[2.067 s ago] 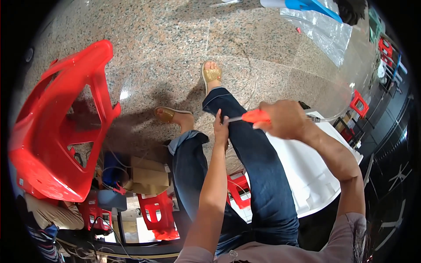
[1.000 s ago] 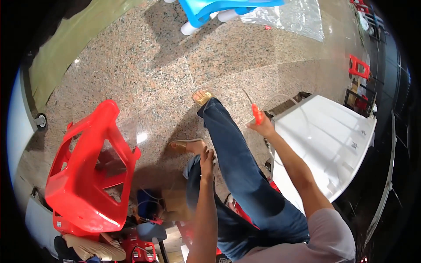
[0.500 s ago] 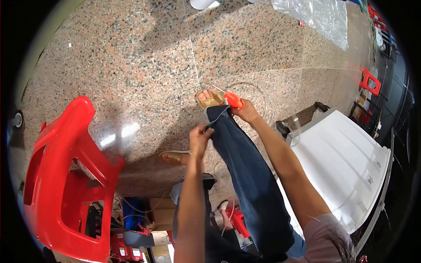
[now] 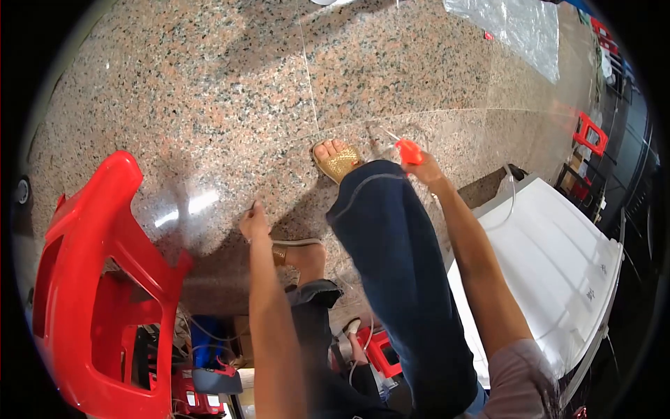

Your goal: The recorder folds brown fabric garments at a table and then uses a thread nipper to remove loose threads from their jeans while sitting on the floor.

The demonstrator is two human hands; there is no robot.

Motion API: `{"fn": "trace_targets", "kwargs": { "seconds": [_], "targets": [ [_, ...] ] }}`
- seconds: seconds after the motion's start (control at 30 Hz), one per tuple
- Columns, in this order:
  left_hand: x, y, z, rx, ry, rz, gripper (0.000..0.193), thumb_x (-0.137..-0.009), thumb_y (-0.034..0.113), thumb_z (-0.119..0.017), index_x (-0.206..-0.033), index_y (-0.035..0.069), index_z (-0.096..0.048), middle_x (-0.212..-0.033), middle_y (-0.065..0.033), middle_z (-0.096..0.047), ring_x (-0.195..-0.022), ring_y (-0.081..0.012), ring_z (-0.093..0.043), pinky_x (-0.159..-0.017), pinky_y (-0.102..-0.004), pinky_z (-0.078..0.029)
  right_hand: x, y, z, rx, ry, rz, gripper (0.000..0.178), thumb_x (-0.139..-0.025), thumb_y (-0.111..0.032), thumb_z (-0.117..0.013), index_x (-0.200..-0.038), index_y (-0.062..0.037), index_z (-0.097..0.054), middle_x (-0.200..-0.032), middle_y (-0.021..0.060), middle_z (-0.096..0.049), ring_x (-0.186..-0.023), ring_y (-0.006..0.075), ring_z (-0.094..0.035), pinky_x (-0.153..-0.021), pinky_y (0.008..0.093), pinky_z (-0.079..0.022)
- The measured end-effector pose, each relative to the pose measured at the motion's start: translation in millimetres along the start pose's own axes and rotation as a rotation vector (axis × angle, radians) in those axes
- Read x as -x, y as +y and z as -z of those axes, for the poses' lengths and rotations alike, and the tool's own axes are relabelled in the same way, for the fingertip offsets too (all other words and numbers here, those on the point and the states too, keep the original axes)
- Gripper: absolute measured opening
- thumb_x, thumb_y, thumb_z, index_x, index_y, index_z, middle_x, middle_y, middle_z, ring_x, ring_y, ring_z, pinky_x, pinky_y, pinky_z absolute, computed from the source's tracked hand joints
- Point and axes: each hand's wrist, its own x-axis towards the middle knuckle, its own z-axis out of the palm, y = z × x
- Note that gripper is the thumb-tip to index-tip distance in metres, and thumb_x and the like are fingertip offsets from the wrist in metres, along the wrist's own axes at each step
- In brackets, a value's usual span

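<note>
My right hand is wrapped round the orange handle of a screwdriver-like tool. A thin metal shaft sticks out from its far end toward the foot in a gold sandal. Beside that hand is the dark blue trouser leg of my raised knee. My left hand hangs over the floor to the left, near the other gold sandal. Its fingers are pinched together, and a small dark spot shows at their tips; what they hold, if anything, is too small to make out.
A red plastic stool lies tipped at the left. To the right stands a large white lidded box with a pale cable over its edge. Clear plastic sheeting is on the speckled stone floor. Another red stool is farther right.
My left hand has moved left, away from the trouser leg. My right hand has shifted right with the orange-handled tool. The knee has risen and covers more of the view.
</note>
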Motion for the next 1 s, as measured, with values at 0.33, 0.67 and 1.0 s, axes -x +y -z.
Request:
{"fn": "trace_targets", "kwargs": {
  "seconds": [0.33,0.67,1.0],
  "targets": [
    [262,-19,31,0.177,-0.862,0.139,0.084,-0.089,0.056,-0.058,-0.149,0.009,-0.022,-0.143,-0.0126,-0.037,-0.124,-0.0232,-0.045,-0.094,-0.0405,-0.046,203,-110,151,0.537,0.182,-0.112,0.051,-0.084,-0.056,-0.061,-0.108,-0.011,-0.064,-0.09,0.0209,-0.068,-0.088,0.0401,-0.065,-0.074,0.0467,-0.05],
    [484,-23,107,0.266,-0.806,0.012,0.081,-0.091,0.049,-0.059,-0.15,0.009,-0.021,-0.149,-0.0201,-0.033,-0.137,-0.0308,-0.034,-0.11,-0.0357,-0.03,431,-223,282,0.905,-0.353,0.232,0.044,-0.083,-0.046,-0.067,-0.101,-0.0058,-0.064,-0.084,0.0193,-0.068,-0.082,0.0401,-0.064,-0.071,0.0474,-0.049],
    [484,-58,215,-0.716,-0.034,-0.694,0.046,-0.087,0.035,-0.061,-0.127,0.013,-0.056,-0.128,-0.0135,-0.057,-0.128,-0.0348,-0.044,-0.103,-0.0444,-0.038,469,-294,229,0.815,-0.608,0.49,0.044,-0.085,-0.049,-0.062,-0.099,-0.0074,-0.063,-0.084,0.0164,-0.067,-0.083,0.0397,-0.064,-0.072,0.0492,-0.05]
  ]
}}
